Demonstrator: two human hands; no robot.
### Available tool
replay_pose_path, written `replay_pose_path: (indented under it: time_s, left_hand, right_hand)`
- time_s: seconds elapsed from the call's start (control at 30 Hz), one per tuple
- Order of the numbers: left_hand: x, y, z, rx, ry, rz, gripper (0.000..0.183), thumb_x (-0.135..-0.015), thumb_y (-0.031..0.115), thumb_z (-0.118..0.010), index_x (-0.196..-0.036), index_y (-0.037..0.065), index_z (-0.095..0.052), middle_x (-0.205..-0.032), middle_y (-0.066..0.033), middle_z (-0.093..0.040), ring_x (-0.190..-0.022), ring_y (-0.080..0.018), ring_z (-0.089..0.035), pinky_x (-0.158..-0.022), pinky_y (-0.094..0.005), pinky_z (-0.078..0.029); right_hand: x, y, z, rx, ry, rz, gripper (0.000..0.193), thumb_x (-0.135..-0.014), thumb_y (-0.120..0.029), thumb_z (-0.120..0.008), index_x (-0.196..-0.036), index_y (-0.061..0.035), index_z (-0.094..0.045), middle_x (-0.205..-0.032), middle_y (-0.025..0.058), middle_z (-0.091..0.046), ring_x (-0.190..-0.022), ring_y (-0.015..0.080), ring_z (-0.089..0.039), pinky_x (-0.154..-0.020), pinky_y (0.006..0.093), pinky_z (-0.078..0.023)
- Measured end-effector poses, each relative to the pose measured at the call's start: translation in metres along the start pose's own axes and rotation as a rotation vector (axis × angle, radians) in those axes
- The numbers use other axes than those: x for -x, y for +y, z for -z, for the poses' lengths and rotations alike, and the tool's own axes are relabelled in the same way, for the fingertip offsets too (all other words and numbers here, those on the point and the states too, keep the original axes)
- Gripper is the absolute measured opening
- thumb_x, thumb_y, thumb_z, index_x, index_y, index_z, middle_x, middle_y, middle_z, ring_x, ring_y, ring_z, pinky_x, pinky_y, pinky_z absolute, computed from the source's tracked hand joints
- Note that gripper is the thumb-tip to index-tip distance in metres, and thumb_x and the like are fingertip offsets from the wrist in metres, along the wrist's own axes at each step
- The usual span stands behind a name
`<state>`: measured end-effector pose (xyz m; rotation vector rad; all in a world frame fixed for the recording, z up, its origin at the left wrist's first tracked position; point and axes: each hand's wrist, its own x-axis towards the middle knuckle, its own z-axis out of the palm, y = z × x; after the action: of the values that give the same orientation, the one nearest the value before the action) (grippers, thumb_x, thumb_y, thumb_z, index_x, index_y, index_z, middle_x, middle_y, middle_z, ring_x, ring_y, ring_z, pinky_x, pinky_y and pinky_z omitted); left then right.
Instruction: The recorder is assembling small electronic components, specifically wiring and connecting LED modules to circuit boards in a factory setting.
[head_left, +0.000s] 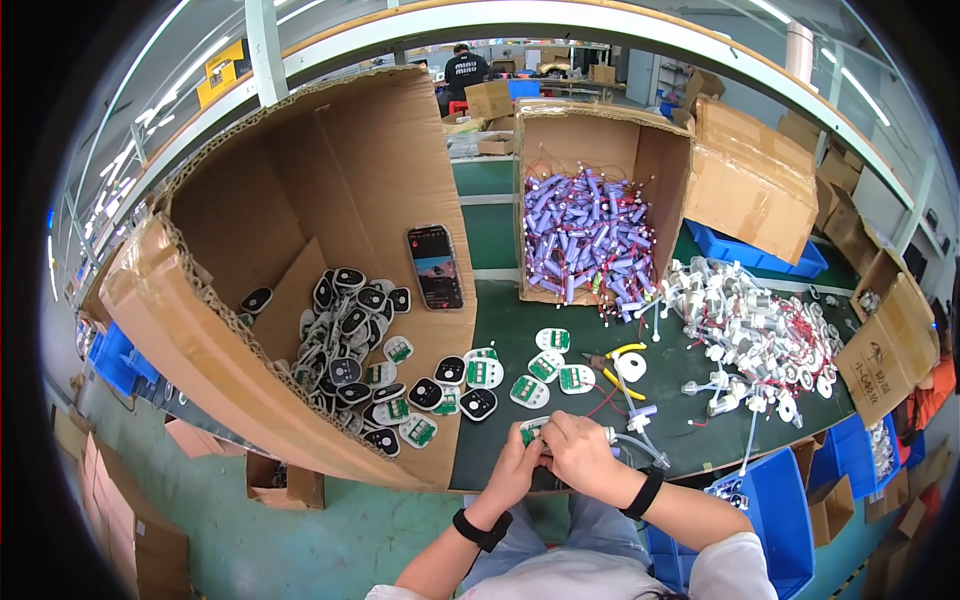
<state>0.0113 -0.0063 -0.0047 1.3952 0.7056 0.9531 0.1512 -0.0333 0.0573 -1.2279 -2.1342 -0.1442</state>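
At the front edge of the green work table, my left hand (513, 468) grips a white rounded cover with a green circuit board (531, 430). My right hand (582, 455) is closed right against it, fingertips pinched at the board; what they hold is hidden. Red wires (603, 402) run up from beside the right hand. A clear tube with white fittings (642, 448) lies just right of that hand. Ahead are several similar board covers (547, 366), pliers with yellow handles (622, 372) and a white ring (631, 367).
A large tipped carton (290, 190) at left holds piled black-and-white covers (350, 330) and a phone (435, 267). Another carton (605, 130) holds purple battery cells (590, 235). White motor-and-tube parts (750, 335) heap at right. Blue bins (785, 520) stand below the table's right side.
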Motion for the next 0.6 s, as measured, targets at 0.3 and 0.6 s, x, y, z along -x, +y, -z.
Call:
replay_pose_path:
  time_s: [0.3,0.6]
  left_hand:
    - [-0.002,0.005,-0.002,0.141,-0.023,0.036,0.018,-0.097,0.01,-0.038,-0.112,-0.001,-0.039,-0.101,-0.0115,-0.057,-0.086,-0.0171,-0.062,-0.068,-0.0267,-0.051]
    - [0.002,0.015,-0.007,0.252,0.016,0.049,0.024,-0.096,0.013,-0.045,-0.113,-0.003,-0.043,-0.113,-0.0159,-0.058,-0.094,-0.0249,-0.064,-0.067,-0.0266,-0.052]
  right_hand:
    - [-0.001,0.001,0.005,-0.05,-0.005,-0.084,0.019,-0.061,-0.004,-0.068,-0.074,-0.0033,-0.054,-0.073,0.01,-0.052,-0.062,0.0275,-0.058,-0.054,0.0358,-0.047]
    - [0.035,0.025,0.063,0.211,0.035,-0.465,0.027,-0.069,-0.013,-0.072,-0.091,-0.0035,-0.059,-0.088,0.0118,-0.057,-0.081,0.0312,-0.059,-0.068,0.0405,-0.048]
